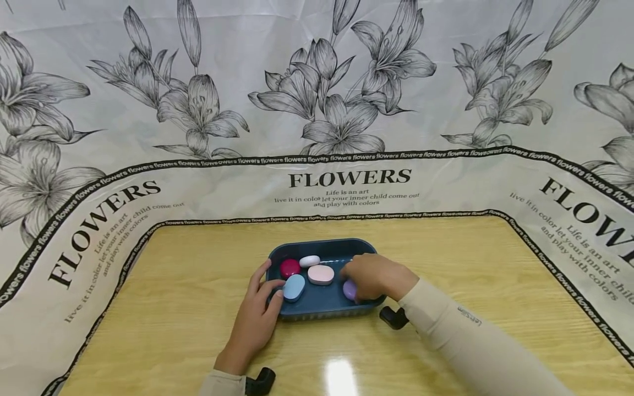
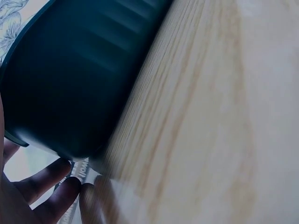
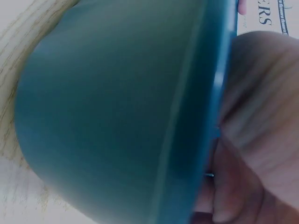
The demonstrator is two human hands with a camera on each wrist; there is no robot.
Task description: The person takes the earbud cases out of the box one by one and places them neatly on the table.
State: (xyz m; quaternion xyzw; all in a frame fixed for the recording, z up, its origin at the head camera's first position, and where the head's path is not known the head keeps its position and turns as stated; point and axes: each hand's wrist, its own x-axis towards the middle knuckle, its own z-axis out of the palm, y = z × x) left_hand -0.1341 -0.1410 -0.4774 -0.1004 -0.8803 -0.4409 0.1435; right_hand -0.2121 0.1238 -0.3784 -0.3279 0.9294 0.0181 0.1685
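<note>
A dark blue tray (image 1: 317, 314) stands on the table with several smooth, rounded pieces like small soap bars in it. The crimson piece (image 1: 290, 268), white piece (image 1: 310, 261), pale pink piece (image 1: 321, 274) and light blue piece (image 1: 294, 287) lie in its left and middle. My left hand (image 1: 256, 311) rests on the tray's left end, straight fingers over the rim near the light blue piece. Inside the right end, my right hand (image 1: 375, 276) holds a purple piece (image 1: 349, 290) in curled fingers, which partly cover it. The tray wall (image 3: 112, 107) hides those fingertips in the right wrist view.
The wooden table (image 1: 188, 286) surrounds the tray. A white cloth (image 1: 228, 192) printed with flowers and lettering rises behind and along both sides. Dark wrist devices show at the left wrist (image 1: 261, 381) and by the right wrist (image 1: 394, 317).
</note>
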